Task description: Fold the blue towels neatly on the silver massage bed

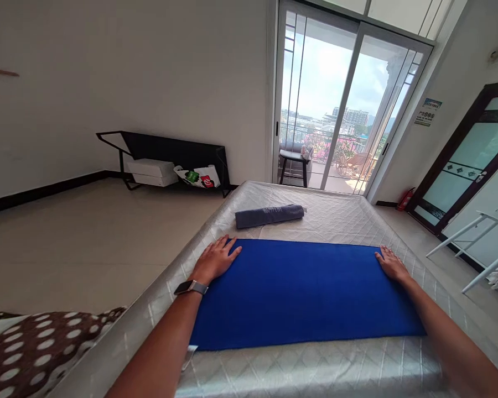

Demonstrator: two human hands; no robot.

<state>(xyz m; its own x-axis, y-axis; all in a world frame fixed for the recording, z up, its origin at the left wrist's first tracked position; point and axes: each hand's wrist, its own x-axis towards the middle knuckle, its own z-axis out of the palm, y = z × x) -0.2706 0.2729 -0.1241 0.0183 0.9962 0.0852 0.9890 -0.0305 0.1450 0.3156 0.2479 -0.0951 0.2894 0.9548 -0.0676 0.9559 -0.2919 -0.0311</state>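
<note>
A blue towel lies flat and spread wide across the mattress. On its far left corner rests my left hand, palm down with the fingers stretched out; a watch is on that wrist. My right hand presses flat on the far right corner, fingers extended. A small white tag sticks out at the near left corner. Beyond the blue towel, a rolled dark grey towel with pale lettering lies on the mattress, apart from both hands.
A black low rack with white boxes stands by the wall. Brown polka-dot fabric lies at lower left. Sliding glass doors are behind the mattress; a white-legged table and fire extinguisher are at right.
</note>
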